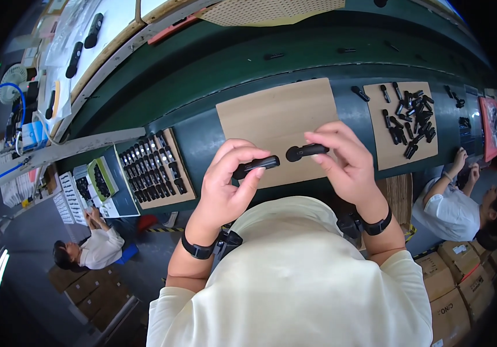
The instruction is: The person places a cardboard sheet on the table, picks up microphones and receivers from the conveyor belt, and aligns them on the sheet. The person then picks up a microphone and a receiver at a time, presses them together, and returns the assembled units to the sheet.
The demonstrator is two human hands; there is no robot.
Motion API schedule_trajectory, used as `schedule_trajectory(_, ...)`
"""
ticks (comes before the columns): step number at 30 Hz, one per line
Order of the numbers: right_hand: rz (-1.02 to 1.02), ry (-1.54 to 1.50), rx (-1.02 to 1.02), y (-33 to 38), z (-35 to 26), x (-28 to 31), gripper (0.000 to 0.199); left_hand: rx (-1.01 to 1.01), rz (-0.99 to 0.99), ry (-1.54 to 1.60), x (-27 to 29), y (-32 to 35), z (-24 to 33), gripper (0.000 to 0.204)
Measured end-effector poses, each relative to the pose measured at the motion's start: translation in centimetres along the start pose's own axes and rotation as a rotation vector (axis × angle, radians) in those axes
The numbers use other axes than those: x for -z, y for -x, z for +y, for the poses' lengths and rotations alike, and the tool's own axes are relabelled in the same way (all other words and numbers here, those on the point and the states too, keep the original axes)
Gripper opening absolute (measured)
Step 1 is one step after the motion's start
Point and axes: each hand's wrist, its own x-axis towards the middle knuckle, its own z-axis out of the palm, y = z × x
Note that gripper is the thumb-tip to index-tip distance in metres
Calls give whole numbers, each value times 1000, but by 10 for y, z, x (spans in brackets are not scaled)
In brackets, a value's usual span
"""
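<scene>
- Bench point(197, 124) before you, middle sheet point(277, 113) on it
- Left sheet point(170, 201): rowed devices point(150, 168) on it
- Right sheet point(387, 153): heaped devices point(413, 113) on it
- One device point(267, 163) in your left hand point(228, 182), another device point(305, 152) in your right hand point(350, 165)

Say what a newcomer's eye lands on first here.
Probably the centre: the left hand holds a dark oblong piece and the right hand a dark round-headed piece, with a gap between the two. Next, the contrast on the bench: neat rows of black pieces on the left cardboard sheet, a loose scatter of black pieces on the right cardboard sheet.
</scene>
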Motion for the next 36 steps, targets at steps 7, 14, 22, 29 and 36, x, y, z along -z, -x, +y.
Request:
schedule_trajectory(7, -3, 99, 90, -16, -5, -55, 26, -75, 75, 169, 1, 9, -35, 34)
schedule_trajectory(14, -106, 149, 71, -27, 29, -91, 25, -173, 86, -9, 33, 24, -74, 34)
schedule_trajectory(22, -191, 356, -70, -49, 127, -124, 23, 238, 273, -82, 43, 32, -171, 27)
schedule_trajectory(29, -216, 622, 109, -87, 183, -139, 21, -24, 223, -515, 47, -13, -235, 16)
schedule_trajectory(36, -324, 847, 205, -86, 210, -152, 26, -201, 83, -720, 43, -15, -267, 21)
